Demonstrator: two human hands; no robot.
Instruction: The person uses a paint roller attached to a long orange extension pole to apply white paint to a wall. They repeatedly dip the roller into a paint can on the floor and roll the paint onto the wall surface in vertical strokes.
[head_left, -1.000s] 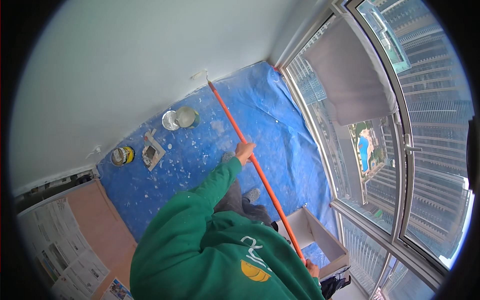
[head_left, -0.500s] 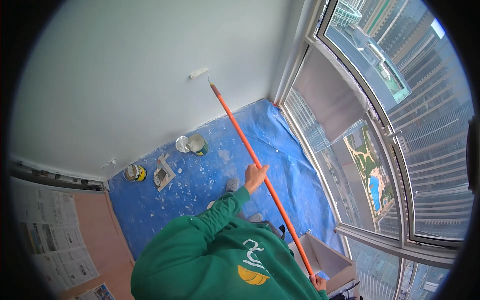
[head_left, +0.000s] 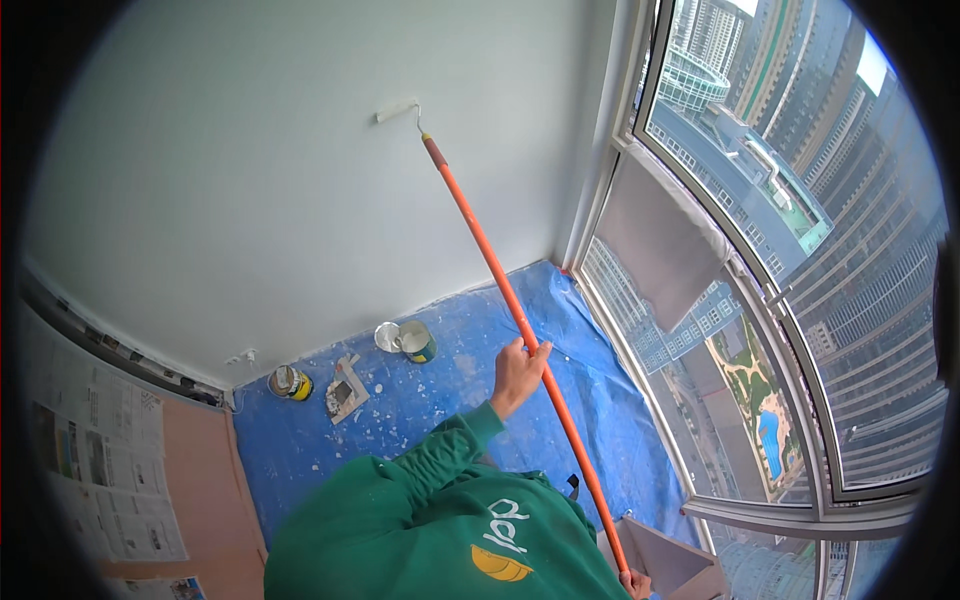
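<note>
Far left I see newspaper [head_left: 95, 450] taped over the side wall. Next along, on the blue sheet [head_left: 450, 400] covering the floor: a small tin [head_left: 289, 382], a trowel [head_left: 345, 392], then an open can [head_left: 415, 341] with its lid beside it, all near the wall base. Roller [head_left: 397, 110] sits high on the white wall [head_left: 280, 190], on the end of the orange pole [head_left: 500, 290]. Left hand [head_left: 518, 372] is clenched round the pole mid-length, green sleeve [head_left: 440, 460] behind it. Right hand [head_left: 634, 583] grasps the pole's bottom end at the frame edge, only partly in view. Tray [head_left: 665, 560] just beside it. Window [head_left: 800, 250] on the right, towers outside.
</note>
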